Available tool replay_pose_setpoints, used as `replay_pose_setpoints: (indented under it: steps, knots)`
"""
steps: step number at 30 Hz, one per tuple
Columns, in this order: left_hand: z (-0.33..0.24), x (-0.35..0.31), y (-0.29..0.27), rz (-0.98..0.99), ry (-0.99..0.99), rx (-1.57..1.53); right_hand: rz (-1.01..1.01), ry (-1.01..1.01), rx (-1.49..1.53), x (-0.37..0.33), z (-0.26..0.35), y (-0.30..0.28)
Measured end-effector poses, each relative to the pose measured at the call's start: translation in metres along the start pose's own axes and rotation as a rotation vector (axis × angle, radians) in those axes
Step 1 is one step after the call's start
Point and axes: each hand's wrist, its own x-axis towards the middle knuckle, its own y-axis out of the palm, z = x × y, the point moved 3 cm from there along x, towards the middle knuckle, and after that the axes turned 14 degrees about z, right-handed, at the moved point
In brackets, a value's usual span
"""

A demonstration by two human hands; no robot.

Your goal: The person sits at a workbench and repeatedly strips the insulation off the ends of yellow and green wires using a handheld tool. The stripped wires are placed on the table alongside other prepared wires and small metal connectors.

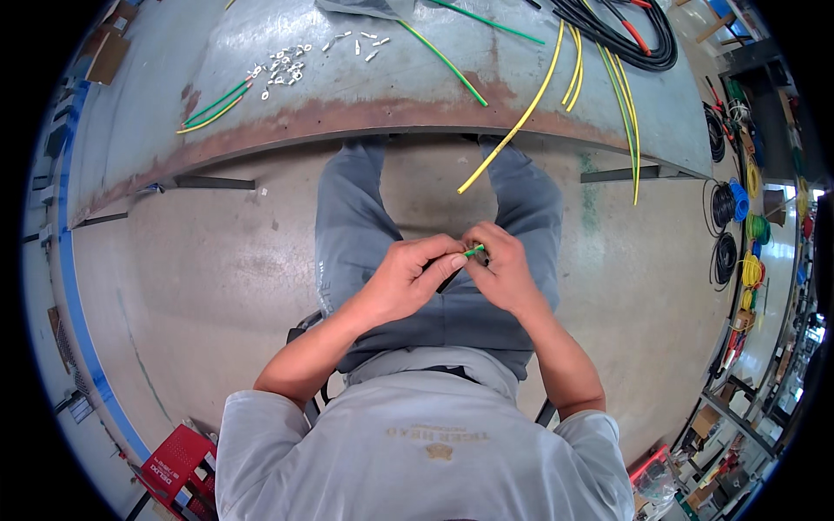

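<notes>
In front of my lap, both hands meet around a short piece of green wire [473, 251]. My left hand [415, 276] pinches it between thumb and fingers, with only a little of the green showing past the thumb tip. My right hand [504, 267] is closed at the other end of the wire, its fingers curled. Something dark shows between the two hands, too hidden to name. On the table ahead, a loose pile of metal ring terminals [282, 66] lies at the left, beside green and yellow wires with terminals on their ends [211, 108].
Beyond my knees runs the rusty front edge of a metal table [365, 123]. Yellow wires [512, 143] hang over that edge at the right, near a coil of black cable [653, 54]. A red stool [178, 469] stands behind at the left; cable coils [751, 269] line the right.
</notes>
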Motion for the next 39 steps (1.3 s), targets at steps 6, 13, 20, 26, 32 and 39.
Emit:
replay_pose_setpoints:
  steps: [6,13,20,26,32,39]
  knots:
    - [0.01,-0.002,0.005,-0.014,-0.06,-0.105,0.087,0.019,0.042,0.002,-0.005,-0.002]
    - [0.014,0.004,0.006,0.254,-0.291,-0.796,-0.18,0.255,0.368,0.004,-0.007,0.004]
    - [0.015,0.002,-0.012,0.18,-0.254,-0.817,-0.187,0.261,0.925,-0.002,-0.042,-0.042]
    - [0.002,-0.026,-0.113,-0.459,-0.125,0.214,-0.002,0.349,0.678,-0.012,-0.052,-0.025]
    - [-0.022,-0.058,-0.293,-0.755,0.083,1.003,0.059,0.313,0.645,-0.007,-0.043,-0.019]
    - [-0.047,0.015,-0.281,-0.6,-0.013,1.037,0.12,0.327,0.722,-0.005,-0.039,-0.021]
